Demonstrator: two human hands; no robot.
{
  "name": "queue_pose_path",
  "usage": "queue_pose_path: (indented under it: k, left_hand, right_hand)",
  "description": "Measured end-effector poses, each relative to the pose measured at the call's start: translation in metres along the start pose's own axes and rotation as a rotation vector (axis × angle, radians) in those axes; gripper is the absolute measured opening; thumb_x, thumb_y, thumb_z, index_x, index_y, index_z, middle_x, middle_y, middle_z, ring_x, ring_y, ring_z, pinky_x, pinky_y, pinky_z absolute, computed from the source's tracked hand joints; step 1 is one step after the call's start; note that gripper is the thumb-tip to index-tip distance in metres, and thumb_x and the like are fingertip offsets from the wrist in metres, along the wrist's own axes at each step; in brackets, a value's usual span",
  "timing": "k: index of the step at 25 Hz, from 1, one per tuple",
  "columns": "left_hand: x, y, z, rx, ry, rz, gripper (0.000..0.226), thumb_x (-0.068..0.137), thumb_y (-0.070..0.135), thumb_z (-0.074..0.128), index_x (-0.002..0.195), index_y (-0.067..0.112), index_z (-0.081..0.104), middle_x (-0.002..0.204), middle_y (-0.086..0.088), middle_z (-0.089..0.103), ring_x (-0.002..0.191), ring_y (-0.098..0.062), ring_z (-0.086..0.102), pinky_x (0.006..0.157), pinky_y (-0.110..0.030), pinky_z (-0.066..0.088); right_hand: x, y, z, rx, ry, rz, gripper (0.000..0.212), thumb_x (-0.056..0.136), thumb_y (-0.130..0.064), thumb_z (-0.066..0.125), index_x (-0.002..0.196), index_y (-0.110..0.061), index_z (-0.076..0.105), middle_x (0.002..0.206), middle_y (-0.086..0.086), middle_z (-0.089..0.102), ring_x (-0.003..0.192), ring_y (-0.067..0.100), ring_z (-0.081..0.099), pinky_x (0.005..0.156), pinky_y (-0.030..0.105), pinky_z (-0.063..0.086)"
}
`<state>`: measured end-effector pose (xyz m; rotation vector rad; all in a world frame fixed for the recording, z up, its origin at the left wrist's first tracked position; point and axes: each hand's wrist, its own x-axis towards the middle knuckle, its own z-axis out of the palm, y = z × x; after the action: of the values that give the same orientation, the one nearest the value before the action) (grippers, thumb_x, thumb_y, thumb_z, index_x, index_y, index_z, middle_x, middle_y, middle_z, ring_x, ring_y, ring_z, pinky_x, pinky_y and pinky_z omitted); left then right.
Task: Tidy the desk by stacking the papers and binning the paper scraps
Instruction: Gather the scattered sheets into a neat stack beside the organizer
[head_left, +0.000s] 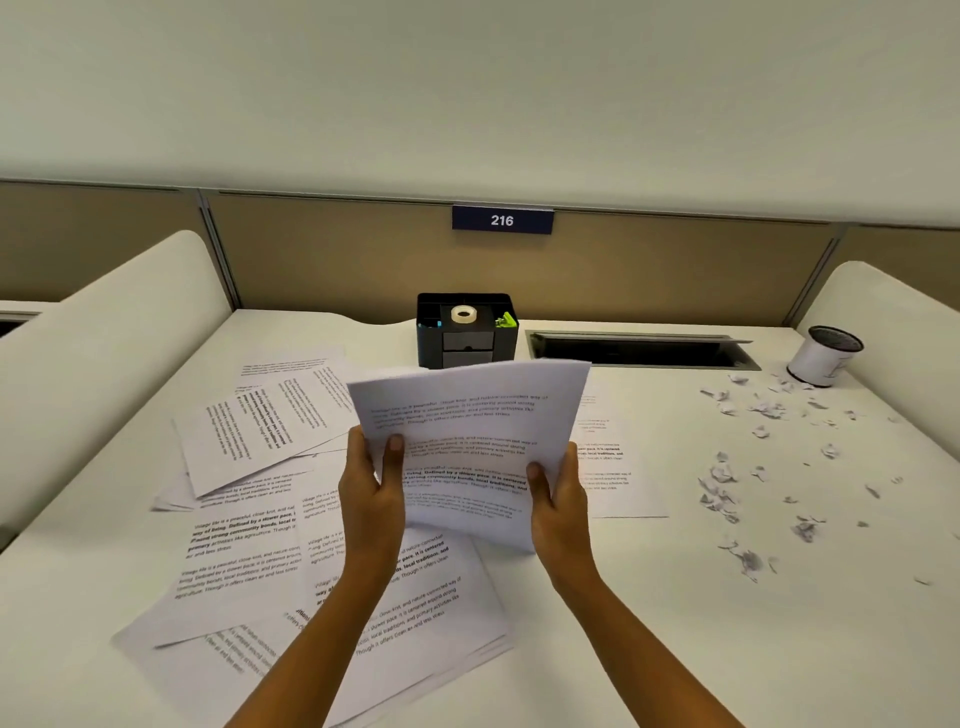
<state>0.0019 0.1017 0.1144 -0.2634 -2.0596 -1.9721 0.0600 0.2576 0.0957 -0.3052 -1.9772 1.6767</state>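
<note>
Here both forearms reach forward, left hand (370, 488) and right hand (558, 499) each holding the papers (467, 441) in a thumb-over grip.

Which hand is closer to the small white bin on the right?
The right hand, gripping the edge of the held sheets nearest the bin. The left hand grips the opposite edge, farther away.

Left hand (370, 486) and right hand (557, 496) grip the side edges of a sheaf of printed papers (467, 441) raised above the bench (623, 623). Loose sheets (244, 545) overlap at left; paper scraps (737, 467) scatter at right near a small bin (825, 356). A black organizer (466, 332) stands behind.
</note>
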Motion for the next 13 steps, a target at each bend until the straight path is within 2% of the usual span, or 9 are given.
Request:
queue_pose_path:
  k: [4, 8, 10, 13]
  left_hand:
    - [-0.005, 0.0, -0.003, 0.037, 0.047, 0.004, 0.018, 0.097, 0.025, 0.041, 0.11, 0.013, 0.045, 0.097, 0.004, 0.06, 0.088, -0.012, 0.062, 0.071, -0.025, 0.056]
    - [-0.022, -0.003, -0.011, 0.173, -0.024, -0.003, 0.028, 0.091, 0.038, 0.037, 0.111, 0.021, 0.047, 0.098, 0.018, 0.057, 0.087, -0.004, 0.058, 0.074, -0.015, 0.049]
    - [-0.028, -0.009, -0.022, 0.264, -0.041, 0.006, 0.029, 0.092, 0.037, 0.04, 0.114, 0.022, 0.05, 0.104, 0.018, 0.058, 0.086, -0.005, 0.057, 0.075, -0.014, 0.045]
    - [-0.029, -0.026, -0.046, 0.405, 0.03, -0.02, 0.026, 0.095, 0.021, 0.049, 0.119, 0.012, 0.054, 0.114, 0.003, 0.061, 0.096, -0.011, 0.056, 0.081, -0.021, 0.044]
  right_hand:
    - [-0.004, 0.003, 0.002, 0.008, 0.047, -0.014, 0.023, 0.096, -0.018, 0.043, 0.11, -0.036, 0.037, 0.11, -0.002, 0.056, 0.098, 0.013, 0.062, 0.07, 0.018, 0.057]
    - [-0.014, 0.02, -0.001, -0.065, 0.097, 0.065, 0.027, 0.096, -0.021, 0.044, 0.123, -0.022, 0.046, 0.111, 0.001, 0.06, 0.099, 0.016, 0.062, 0.069, 0.015, 0.056]
    - [-0.015, 0.022, -0.004, -0.149, 0.186, 0.021, 0.024, 0.096, -0.021, 0.045, 0.118, -0.016, 0.052, 0.107, 0.001, 0.063, 0.092, 0.016, 0.064, 0.067, 0.012, 0.054]
    - [-0.009, 0.014, -0.007, -0.252, 0.288, -0.082, 0.017, 0.096, -0.019, 0.045, 0.104, -0.011, 0.058, 0.098, 0.001, 0.065, 0.077, 0.014, 0.063, 0.06, 0.007, 0.048]
